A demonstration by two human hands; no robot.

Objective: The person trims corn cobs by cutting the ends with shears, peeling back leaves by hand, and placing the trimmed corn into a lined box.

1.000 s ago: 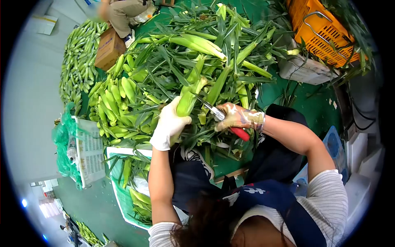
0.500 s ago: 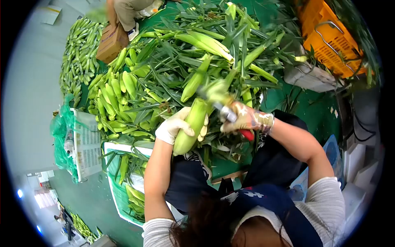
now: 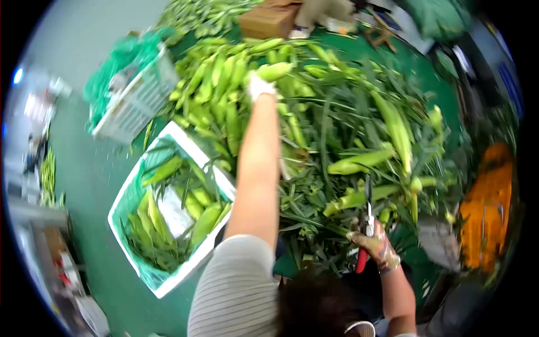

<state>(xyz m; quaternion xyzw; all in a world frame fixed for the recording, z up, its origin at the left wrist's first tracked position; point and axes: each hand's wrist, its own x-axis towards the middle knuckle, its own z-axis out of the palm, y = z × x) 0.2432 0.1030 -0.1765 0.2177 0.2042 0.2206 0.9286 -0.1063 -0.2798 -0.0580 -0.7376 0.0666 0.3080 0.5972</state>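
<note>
From my remote seat, I see the left hand (image 3: 261, 87) stretched far out over the heap of corn (image 3: 210, 106), its glove against one ear (image 3: 275, 71); blur keeps me from telling whether the fingers grip it. My view shows the right hand (image 3: 377, 244) gripping a knife (image 3: 369, 220) with a red handle, blade pointing away, near loose leaves (image 3: 314, 222). A lined white box (image 3: 130, 259) stands left, holding more corn.
</note>
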